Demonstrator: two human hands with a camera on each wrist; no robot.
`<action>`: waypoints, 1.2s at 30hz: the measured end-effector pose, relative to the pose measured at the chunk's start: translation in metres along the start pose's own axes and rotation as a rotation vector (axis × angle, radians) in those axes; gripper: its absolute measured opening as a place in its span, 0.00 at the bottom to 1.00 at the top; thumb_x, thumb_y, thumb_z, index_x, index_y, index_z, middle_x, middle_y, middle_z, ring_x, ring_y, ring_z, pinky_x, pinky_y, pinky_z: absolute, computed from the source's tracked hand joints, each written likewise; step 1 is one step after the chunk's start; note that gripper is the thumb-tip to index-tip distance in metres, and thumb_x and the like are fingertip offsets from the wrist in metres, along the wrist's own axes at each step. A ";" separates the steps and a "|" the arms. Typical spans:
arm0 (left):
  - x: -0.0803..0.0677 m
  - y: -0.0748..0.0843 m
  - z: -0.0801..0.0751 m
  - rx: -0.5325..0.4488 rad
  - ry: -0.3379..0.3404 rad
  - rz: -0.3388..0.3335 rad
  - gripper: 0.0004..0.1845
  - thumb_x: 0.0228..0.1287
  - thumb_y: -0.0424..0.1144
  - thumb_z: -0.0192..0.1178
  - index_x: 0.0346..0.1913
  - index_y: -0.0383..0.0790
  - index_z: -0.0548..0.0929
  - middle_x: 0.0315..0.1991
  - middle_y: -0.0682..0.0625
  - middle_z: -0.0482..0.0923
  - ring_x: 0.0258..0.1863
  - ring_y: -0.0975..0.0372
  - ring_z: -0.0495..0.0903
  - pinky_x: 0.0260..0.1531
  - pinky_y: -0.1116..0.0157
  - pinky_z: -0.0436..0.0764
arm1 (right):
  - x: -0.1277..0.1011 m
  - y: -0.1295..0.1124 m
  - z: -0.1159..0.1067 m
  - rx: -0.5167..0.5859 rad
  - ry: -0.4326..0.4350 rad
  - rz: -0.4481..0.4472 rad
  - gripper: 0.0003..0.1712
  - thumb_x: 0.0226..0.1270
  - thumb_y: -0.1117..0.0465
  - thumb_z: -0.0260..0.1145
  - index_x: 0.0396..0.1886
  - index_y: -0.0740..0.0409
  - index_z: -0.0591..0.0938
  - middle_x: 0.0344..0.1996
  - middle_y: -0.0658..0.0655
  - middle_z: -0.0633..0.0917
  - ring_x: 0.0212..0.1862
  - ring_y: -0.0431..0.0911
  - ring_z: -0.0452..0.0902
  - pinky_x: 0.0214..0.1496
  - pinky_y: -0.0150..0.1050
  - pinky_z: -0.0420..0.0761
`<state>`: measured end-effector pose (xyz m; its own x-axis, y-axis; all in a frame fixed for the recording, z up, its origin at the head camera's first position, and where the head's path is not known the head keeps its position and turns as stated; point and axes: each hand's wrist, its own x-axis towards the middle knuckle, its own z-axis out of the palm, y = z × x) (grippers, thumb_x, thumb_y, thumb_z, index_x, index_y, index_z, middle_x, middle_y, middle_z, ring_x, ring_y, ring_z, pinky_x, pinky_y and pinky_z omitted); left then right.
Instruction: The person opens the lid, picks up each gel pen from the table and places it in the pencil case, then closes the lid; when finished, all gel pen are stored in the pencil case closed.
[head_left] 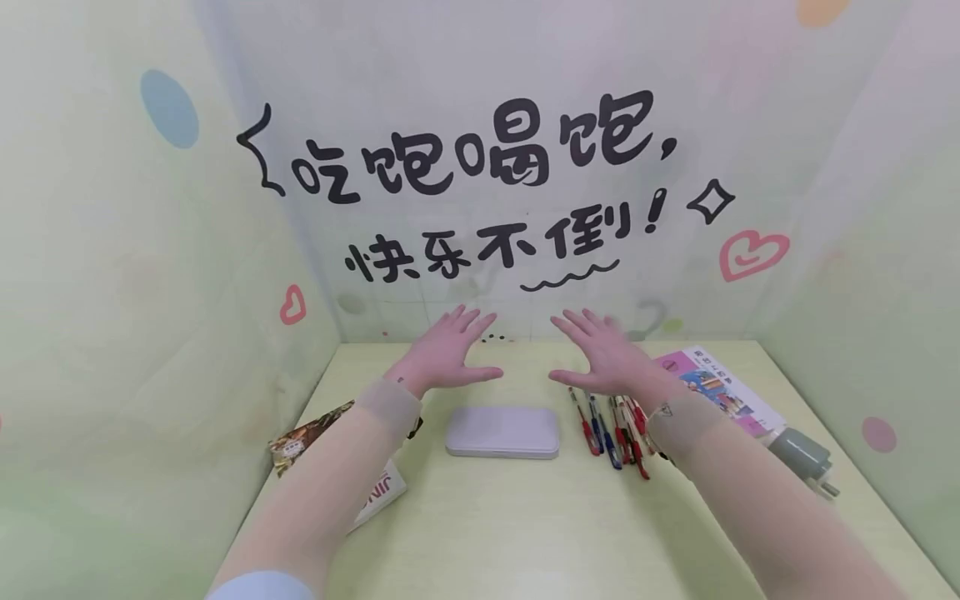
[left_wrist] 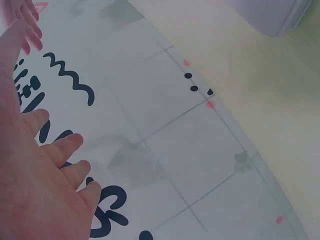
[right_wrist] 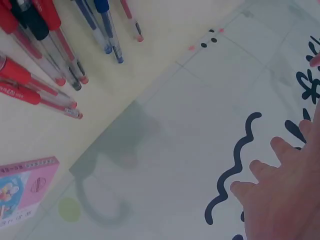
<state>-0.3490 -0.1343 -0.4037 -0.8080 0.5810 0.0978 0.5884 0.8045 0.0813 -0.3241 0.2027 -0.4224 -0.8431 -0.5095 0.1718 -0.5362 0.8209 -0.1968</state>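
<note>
My left hand [head_left: 450, 350] is held out above the table with its fingers spread and nothing in it. Opposite it, my right hand [head_left: 600, 354] is stretched out the same way and also holds nothing. Between and below the hands lies a closed pale lilac case [head_left: 502, 432]. Several pens [head_left: 615, 429] with red, blue and dark grips lie in a loose group to the case's right, partly under the right wrist. In the right wrist view, the pens [right_wrist: 45, 50] show clear barrels, and the right hand [right_wrist: 285, 185] is well apart from them.
A pink and white illustrated box [head_left: 720, 392] and a grey bottle-like object [head_left: 802, 458] are at the right. Left, a dark patterned item [head_left: 307, 437] and a white box with red letters [head_left: 384, 493] are partly hidden by the forearm. A printed cloth wall [head_left: 480, 200] stands behind the table.
</note>
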 end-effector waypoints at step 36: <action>-0.099 0.039 0.136 -0.417 0.075 -0.404 0.59 0.62 0.62 0.79 0.88 0.42 0.61 0.87 0.34 0.61 0.82 0.38 0.69 0.82 0.39 0.74 | -0.042 -0.042 0.111 0.229 -0.181 -0.037 0.44 0.70 0.41 0.78 0.82 0.45 0.76 0.84 0.66 0.69 0.79 0.70 0.73 0.80 0.70 0.76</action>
<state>-0.2508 -0.1436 -0.5452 -0.9754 0.2156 0.0465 0.2089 0.8353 0.5085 -0.2711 0.1610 -0.5286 -0.8054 -0.5926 0.0116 -0.5443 0.7318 -0.4101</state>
